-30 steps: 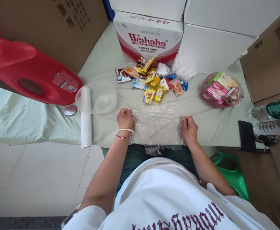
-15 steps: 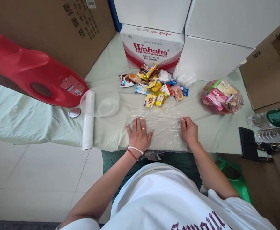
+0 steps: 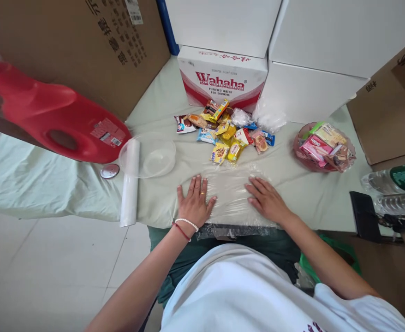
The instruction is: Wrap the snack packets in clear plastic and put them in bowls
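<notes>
Clear thin plastic film sheet (image 3: 226, 198) spread on pale green tablecloth (image 3: 157, 198). Right hand (image 3: 269, 201), pinching sheet's edge half-second ago, now open, flat on right side; left hand (image 3: 194, 203) open, palm down at left side. Stretching seemingly given way to smoothing.

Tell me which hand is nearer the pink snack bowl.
Right: the right hand lies in front and to the left of the bowl; the left hand lies farther left.

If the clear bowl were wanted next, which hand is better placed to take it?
Left, most likely: the left hand lies flat nearer the clear bowl, while the right hand rests farther off, toward the opposite side of the plastic film.
</notes>
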`<action>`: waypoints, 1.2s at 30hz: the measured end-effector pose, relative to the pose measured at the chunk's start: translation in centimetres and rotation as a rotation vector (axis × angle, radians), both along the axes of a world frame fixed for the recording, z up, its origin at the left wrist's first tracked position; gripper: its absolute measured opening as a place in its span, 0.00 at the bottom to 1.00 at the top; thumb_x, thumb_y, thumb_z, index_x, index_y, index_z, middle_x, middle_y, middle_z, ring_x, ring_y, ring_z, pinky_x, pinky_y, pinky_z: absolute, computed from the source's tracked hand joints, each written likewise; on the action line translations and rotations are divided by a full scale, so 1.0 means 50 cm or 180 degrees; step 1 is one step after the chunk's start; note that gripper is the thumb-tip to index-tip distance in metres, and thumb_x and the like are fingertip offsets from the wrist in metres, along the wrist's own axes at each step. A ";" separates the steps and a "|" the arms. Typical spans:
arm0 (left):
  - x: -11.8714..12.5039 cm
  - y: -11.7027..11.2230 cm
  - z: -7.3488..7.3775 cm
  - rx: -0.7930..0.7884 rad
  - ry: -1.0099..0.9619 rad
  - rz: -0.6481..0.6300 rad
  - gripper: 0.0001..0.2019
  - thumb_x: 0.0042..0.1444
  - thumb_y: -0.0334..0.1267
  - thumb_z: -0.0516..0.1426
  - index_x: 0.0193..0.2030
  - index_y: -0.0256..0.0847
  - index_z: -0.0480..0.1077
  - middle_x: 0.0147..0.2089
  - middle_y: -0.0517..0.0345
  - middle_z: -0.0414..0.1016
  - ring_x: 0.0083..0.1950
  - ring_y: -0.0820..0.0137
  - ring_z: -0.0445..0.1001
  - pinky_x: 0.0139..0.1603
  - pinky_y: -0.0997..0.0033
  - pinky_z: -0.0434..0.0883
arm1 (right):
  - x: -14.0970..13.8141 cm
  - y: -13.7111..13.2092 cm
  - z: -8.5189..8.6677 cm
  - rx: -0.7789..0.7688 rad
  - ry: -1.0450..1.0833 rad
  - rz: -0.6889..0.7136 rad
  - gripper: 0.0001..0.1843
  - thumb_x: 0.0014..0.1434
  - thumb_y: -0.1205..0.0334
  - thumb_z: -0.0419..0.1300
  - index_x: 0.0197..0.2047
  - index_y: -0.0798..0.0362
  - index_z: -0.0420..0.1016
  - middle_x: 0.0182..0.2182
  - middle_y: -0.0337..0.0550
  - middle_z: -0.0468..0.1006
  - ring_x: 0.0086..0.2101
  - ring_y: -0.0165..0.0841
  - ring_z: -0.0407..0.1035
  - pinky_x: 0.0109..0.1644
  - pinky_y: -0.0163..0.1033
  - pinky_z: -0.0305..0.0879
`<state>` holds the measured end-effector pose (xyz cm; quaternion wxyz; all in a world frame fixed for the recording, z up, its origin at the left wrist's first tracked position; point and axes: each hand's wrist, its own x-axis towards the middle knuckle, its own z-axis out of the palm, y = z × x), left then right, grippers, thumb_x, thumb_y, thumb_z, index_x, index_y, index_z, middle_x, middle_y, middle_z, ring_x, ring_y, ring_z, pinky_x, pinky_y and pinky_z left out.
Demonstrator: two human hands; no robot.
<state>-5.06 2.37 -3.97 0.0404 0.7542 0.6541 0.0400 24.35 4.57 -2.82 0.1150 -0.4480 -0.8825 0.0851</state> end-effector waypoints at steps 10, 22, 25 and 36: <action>-0.020 -0.001 -0.005 0.0119 -0.0219 -0.0060 0.32 0.73 0.50 0.42 0.78 0.37 0.51 0.81 0.42 0.46 0.81 0.54 0.50 0.78 0.31 0.38 | -0.026 0.189 0.112 0.0247 -0.0049 -0.0240 0.19 0.73 0.62 0.49 0.54 0.54 0.80 0.51 0.53 0.81 0.51 0.46 0.69 0.56 0.49 0.68; -0.019 0.001 -0.004 0.0070 -0.0223 0.0035 0.32 0.72 0.52 0.44 0.77 0.39 0.54 0.80 0.43 0.49 0.80 0.53 0.52 0.77 0.31 0.43 | -0.198 0.397 0.159 -0.0334 -0.0514 0.0621 0.20 0.63 0.60 0.62 0.57 0.56 0.75 0.51 0.56 0.80 0.53 0.49 0.70 0.60 0.50 0.62; -0.020 0.002 -0.003 0.0062 -0.0240 0.0023 0.32 0.72 0.52 0.44 0.77 0.39 0.55 0.80 0.43 0.49 0.80 0.53 0.52 0.77 0.30 0.43 | -0.118 0.362 0.194 -0.0404 0.0200 -0.0105 0.26 0.66 0.49 0.59 0.61 0.56 0.69 0.45 0.52 0.81 0.42 0.44 0.71 0.48 0.45 0.65; -0.019 0.002 -0.004 0.0108 -0.0221 -0.0018 0.33 0.72 0.51 0.43 0.77 0.36 0.53 0.80 0.39 0.50 0.80 0.53 0.52 0.77 0.29 0.41 | -0.105 0.138 0.120 -0.1768 0.0040 0.1012 0.14 0.63 0.53 0.66 0.48 0.53 0.80 0.41 0.47 0.80 0.42 0.40 0.72 0.45 0.39 0.65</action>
